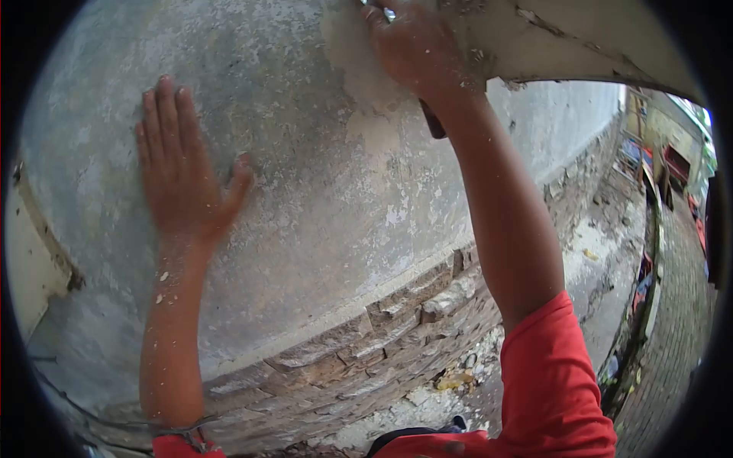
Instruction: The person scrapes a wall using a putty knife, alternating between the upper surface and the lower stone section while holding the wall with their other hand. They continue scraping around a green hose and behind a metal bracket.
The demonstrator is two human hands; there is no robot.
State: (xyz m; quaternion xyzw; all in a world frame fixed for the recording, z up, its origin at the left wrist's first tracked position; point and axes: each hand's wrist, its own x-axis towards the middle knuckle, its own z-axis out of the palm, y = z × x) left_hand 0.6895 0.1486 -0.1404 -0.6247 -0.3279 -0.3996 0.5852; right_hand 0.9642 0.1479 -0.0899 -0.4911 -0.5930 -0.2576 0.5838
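My left hand lies flat against the grey, peeling wall, its fingers stretched up and the thumb out to the side. Higher up and to the right, my right hand is closed around what looks like a scraper. Its dark handle end sticks out below my fist, and a bit of shiny metal shows by the fingers at the top edge. Most of the tool is hidden by the hand. Around it the wall surface is paler and patchy. Pale flakes cling to both forearms.
A band of rough stone cladding runs along the wall's foot, with pale debris on the ground below. An overhanging panel is at the upper right. Beyond a gutter lies a paved path. Cables hang at lower left.
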